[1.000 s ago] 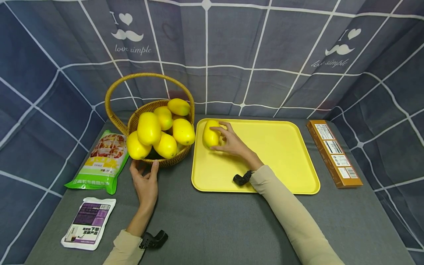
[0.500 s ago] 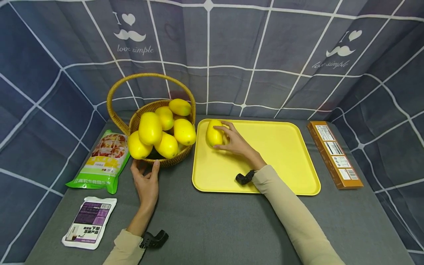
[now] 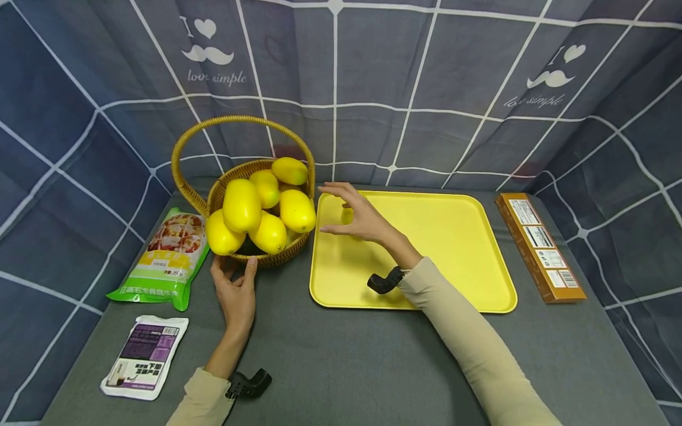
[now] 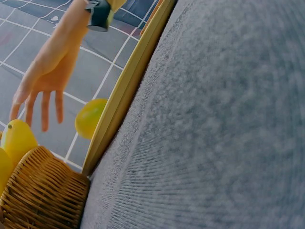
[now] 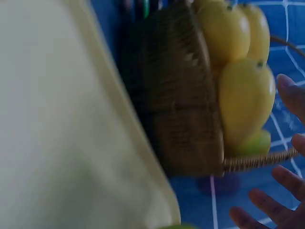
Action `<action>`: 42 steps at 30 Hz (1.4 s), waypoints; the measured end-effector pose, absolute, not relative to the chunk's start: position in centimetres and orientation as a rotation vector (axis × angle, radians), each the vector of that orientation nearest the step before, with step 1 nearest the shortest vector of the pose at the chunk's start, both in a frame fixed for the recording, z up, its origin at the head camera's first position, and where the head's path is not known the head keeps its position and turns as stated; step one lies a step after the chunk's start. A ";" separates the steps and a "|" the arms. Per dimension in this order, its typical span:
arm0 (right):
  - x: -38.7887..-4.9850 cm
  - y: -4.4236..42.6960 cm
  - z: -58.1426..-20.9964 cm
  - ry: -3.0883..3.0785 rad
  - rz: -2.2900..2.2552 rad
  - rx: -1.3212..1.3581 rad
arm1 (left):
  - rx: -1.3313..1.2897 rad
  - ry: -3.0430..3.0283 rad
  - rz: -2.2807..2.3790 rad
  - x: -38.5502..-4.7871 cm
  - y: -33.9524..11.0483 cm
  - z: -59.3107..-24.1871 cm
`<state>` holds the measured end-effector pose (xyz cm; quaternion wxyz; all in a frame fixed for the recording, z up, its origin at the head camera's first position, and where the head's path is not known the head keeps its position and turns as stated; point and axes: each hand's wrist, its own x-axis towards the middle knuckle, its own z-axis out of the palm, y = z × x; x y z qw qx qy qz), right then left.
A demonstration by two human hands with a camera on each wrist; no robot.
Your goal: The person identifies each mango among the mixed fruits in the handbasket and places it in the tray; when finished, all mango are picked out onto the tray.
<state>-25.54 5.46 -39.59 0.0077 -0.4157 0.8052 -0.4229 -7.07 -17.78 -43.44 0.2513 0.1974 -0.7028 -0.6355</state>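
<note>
A wicker basket (image 3: 290,251) full of yellow mangoes (image 3: 241,206) stands at the left, its handle upright. My left hand (image 3: 236,302) touches the basket's near side, thumb and fingers spread against it. My right hand (image 3: 367,219), holding nothing, hovers over the left part of the yellow tray (image 3: 415,260) with fingers spread toward the basket. Beneath it a mango (image 3: 347,215) lies on the tray, mostly hidden by the hand; the left wrist view shows this mango (image 4: 89,118) below the open right hand (image 4: 50,76). In the right wrist view the fingers are near the basket's mangoes (image 5: 247,98).
A green food bag (image 3: 165,260) lies left of the basket, with a white and purple pouch (image 3: 144,358) nearer the front. An orange-brown box (image 3: 539,248) lies right of the tray. Tiled-pattern curtains (image 3: 378,65) surround the grey table (image 3: 341,367).
My right hand has let go of the mango on the tray, risen and moved left toward the basket, its fingers spreading wider. My left hand has stayed at the basket.
</note>
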 end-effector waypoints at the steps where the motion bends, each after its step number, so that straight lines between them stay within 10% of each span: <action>1: -25.4 5.0 -39.4 2.489 -1.324 -1.312 | 0.538 -1.914 -1.729 -7.1 -17.8 -43.4; 42: -25.0 1.9 -38.6 2.407 -1.320 -1.329 | 0.546 -1.902 -1.683 -8.2 -19.0 -47.0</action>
